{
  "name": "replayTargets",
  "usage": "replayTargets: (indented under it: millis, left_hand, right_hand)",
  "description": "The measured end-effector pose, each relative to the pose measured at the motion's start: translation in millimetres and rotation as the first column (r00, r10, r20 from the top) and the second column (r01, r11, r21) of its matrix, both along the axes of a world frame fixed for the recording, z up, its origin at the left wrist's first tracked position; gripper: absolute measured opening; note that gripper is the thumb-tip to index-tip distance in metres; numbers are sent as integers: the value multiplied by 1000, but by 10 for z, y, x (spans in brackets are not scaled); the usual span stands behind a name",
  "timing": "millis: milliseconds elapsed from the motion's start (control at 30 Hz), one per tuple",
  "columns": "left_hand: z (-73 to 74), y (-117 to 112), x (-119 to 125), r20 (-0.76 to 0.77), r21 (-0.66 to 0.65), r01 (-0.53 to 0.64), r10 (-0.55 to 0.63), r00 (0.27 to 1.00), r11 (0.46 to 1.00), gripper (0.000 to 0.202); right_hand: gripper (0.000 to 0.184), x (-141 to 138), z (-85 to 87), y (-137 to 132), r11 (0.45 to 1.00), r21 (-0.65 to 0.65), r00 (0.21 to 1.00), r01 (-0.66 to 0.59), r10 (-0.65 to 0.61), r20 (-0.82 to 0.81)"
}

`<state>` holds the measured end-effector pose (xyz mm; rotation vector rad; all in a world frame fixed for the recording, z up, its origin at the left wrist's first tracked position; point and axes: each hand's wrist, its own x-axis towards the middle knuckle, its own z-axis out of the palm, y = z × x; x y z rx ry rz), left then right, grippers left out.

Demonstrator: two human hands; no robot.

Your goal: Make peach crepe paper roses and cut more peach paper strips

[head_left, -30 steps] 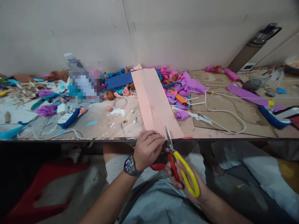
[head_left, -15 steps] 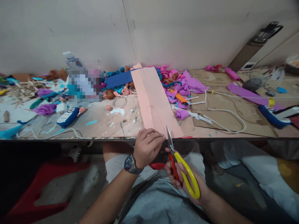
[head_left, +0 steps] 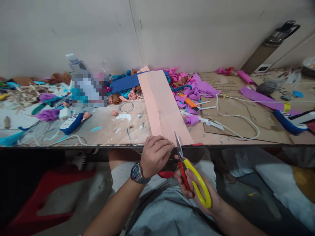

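A long strip of peach crepe paper (head_left: 164,105) lies from the heap at the back to the table's front edge. Its near end is under the curled fingers of my left hand (head_left: 157,154), which has a watch at the wrist. My right hand (head_left: 189,194) is wrapped round the handles of scissors (head_left: 200,190), one handle yellow and one red. The blades point away from me, right of my left fingers, against the paper's near end. Whether they are fully together I cannot make out.
Crumpled coloured paper (head_left: 197,87) and a blue strip (head_left: 125,83) lie at the back. An orange cutter (head_left: 189,102) and a white cable (head_left: 242,114) sit right of the strip. At left is a blue-and-white power strip (head_left: 72,123). A flask (head_left: 267,49) stands back right.
Hardly anything differs. My right hand and the scissors have shifted very slightly; my left hand stays on the paper's near end.
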<state>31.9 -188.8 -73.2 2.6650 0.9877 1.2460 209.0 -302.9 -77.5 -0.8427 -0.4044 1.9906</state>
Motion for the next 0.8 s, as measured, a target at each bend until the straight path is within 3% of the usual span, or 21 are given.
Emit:
replayTargets:
  millis: [800]
  left_hand:
    - [-27,-8,-17,-28,-16,-14,14,1000,1000,20]
  right_hand:
    - [61,37,13,12,1000,-7,999,-16,16,43]
